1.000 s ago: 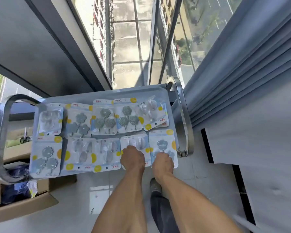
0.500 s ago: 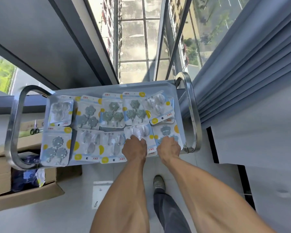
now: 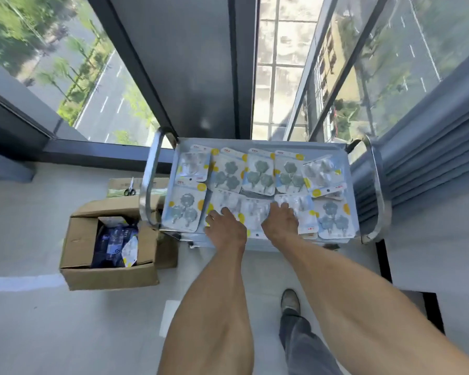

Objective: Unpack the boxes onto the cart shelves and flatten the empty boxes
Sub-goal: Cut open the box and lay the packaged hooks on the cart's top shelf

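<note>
A steel cart (image 3: 263,144) stands by the window, its top shelf covered with several blister packs of wall hooks (image 3: 260,173) in two rows. My left hand (image 3: 225,227) lies flat with spread fingers on the front-row packs left of centre. My right hand (image 3: 280,221) rests flat on the clear-hook pack (image 3: 299,205) just right of centre. An open cardboard box (image 3: 77,239) with more blue and white packs inside sits on the floor left of the cart.
Scissors (image 3: 130,188) lie on a flattened box behind the open one. Chrome handles (image 3: 146,182) close both ends of the cart. A grey curtain (image 3: 428,147) hangs at the right. My shoe (image 3: 290,300) is on the tiled floor below the cart.
Both hands have slid left along the front row, from the two rightmost packs toward the middle. The camera view has swung so the cart sits more to the right.
</note>
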`<action>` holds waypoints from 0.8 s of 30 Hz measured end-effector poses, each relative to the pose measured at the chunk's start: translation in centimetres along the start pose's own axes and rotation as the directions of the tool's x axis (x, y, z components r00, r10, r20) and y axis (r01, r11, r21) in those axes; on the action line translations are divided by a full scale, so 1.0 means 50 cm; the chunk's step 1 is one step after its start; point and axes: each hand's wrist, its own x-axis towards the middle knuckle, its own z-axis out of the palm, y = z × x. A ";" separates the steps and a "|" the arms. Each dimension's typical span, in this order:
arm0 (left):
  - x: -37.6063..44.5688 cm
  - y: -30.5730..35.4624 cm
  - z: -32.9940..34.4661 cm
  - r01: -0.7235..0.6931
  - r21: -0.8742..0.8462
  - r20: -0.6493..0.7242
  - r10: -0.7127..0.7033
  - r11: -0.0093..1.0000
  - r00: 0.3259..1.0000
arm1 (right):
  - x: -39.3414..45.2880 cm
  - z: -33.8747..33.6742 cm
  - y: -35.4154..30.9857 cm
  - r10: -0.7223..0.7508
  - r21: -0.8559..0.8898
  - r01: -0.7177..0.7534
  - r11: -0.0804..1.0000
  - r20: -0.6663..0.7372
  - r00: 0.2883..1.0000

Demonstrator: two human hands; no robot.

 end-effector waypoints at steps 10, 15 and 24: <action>0.017 -0.573 -0.204 0.139 -0.032 -0.115 -0.142 0.990 0.983 | -0.234 0.200 -0.492 -0.196 -0.006 0.196 0.981 0.037 0.980; 0.065 -0.797 -0.204 0.212 -0.030 -0.034 -0.213 0.977 0.976 | -0.294 0.321 -0.681 -0.224 -0.059 0.232 0.971 0.123 0.967; 0.285 -0.980 -0.179 0.222 -0.013 0.082 -0.220 0.975 0.972 | -0.182 0.489 -0.914 -0.228 -0.113 0.250 0.962 0.179 0.957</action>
